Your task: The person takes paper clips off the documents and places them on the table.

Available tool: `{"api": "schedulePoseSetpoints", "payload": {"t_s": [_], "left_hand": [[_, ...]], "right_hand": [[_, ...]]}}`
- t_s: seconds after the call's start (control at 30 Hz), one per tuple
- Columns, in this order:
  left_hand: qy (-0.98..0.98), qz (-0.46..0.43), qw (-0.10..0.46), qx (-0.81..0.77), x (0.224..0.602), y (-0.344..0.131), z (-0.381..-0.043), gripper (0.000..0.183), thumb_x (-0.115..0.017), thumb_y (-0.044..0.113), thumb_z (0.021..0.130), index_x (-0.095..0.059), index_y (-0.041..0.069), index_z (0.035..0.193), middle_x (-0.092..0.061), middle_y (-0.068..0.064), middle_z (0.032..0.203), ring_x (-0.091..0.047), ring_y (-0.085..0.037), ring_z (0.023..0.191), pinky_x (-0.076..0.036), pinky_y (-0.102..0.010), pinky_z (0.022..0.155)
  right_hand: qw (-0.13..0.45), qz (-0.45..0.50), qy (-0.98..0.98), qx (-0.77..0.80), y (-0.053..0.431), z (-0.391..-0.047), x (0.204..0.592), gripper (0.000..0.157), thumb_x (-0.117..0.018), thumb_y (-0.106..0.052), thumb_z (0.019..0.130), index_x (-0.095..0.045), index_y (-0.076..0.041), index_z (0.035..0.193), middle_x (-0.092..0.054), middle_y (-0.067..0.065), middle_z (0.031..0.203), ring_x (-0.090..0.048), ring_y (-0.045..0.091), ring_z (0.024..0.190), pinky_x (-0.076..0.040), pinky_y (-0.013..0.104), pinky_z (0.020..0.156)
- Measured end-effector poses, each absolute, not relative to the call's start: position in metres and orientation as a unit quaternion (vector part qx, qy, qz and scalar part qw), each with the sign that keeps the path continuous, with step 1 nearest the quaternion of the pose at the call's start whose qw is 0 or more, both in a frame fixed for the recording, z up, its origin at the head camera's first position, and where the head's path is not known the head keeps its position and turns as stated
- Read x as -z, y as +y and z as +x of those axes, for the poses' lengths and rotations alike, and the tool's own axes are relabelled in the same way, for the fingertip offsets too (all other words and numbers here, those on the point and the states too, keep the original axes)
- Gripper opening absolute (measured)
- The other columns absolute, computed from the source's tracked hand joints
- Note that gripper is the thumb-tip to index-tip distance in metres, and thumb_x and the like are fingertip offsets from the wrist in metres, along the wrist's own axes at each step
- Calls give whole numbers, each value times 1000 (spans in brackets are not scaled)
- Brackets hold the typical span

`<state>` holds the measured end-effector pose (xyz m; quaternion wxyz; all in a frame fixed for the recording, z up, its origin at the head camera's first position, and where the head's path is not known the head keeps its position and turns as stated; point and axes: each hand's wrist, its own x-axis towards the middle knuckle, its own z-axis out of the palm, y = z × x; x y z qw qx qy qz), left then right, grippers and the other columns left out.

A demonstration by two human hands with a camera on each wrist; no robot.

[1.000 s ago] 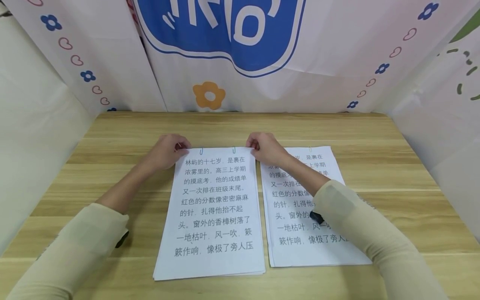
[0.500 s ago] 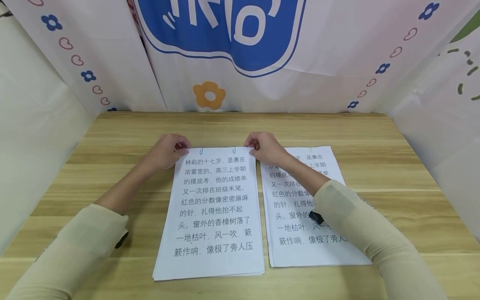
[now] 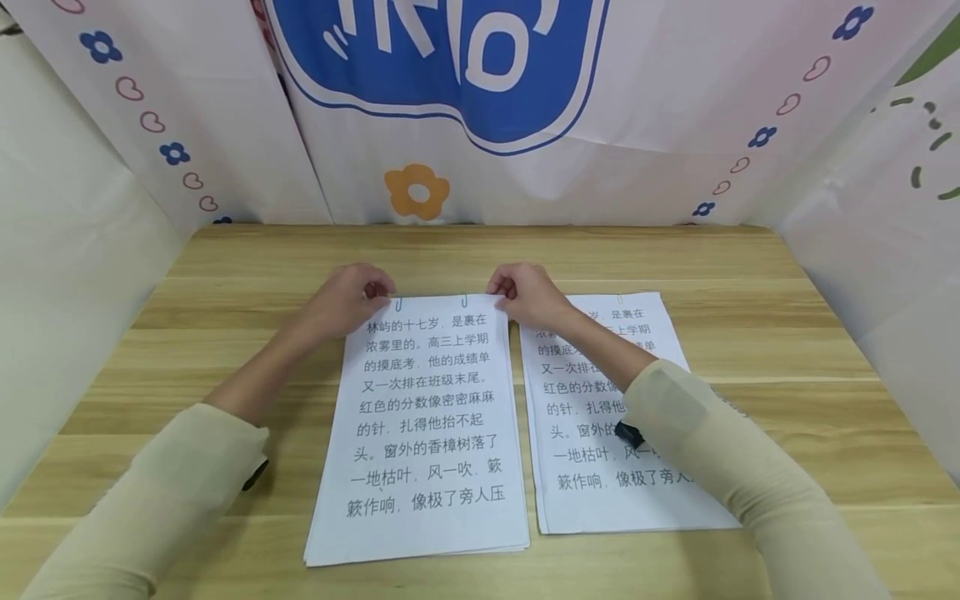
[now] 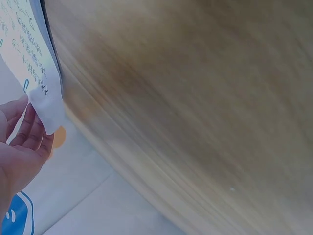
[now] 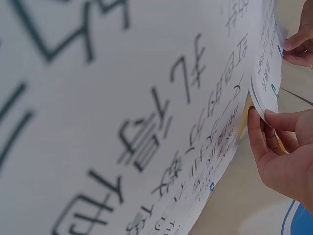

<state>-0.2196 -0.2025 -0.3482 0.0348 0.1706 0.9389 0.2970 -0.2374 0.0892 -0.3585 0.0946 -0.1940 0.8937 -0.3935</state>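
Paper stack (image 3: 423, 442), clipped (twice), hands (image 3: 528, 298) pinching it

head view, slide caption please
Left hand and right hand hold the top edge of one paper stack beside a second stack.

Wood-grain table (image 3: 637, 258) — white backdrop (image 3: 675, 92) behind — blue emblem (image 3: 450, 93), orange flower (image 3: 433, 190).

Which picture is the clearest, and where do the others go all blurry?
Head view: clearest, with crisp print on the left paper stack; left wrist view: the wooden table looks soft and smeared; right wrist view: the right paper stack looms close, its nearest characters huge and fuzzy.
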Motion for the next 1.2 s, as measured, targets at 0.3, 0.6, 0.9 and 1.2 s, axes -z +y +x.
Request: {"api": "schedulePoseSetpoints", "payload": {"t_s": [0.3,0.6,0.9,1.2], "left_hand": [[936,195,23,-291,354,-200,-225,17,-62,-7,98,-72,-9,111,-69,-23,104,-64,-34,96,-54,-46,88],[937,191,34,-289,352,-195,-225,15,-62,-6,98,-72,-8,109,-69,-22,103,-64,-33,95,-54,-45,88],[939,192,34,-283,353,-195,-226,13,-62,-7,98,-73,-7,105,-69,-21,100,-63,-33,93,-53,-45,86],[941,188,44,-278,356,-196,-228,15,-59,-7,100,-72,-8,107,-70,-23,104,-65,-34,95,-54,-47,89]], "right_hand": [[95,-192,892,397,89,-237,360,17,-64,11,92,-69,2,105,-65,12,98,-59,22,90,-53,28,81],[102,-193,889,402,86,-236,358,17,-64,11,91,-68,3,105,-65,13,98,-60,23,90,-53,29,81],[100,-191,890,401,85,-237,360,17,-64,11,91,-68,2,105,-65,12,98,-60,22,90,-53,28,81],[102,-196,886,408,84,-237,360,16,-64,11,92,-68,2,105,-64,12,97,-59,23,89,-53,28,79]]}}
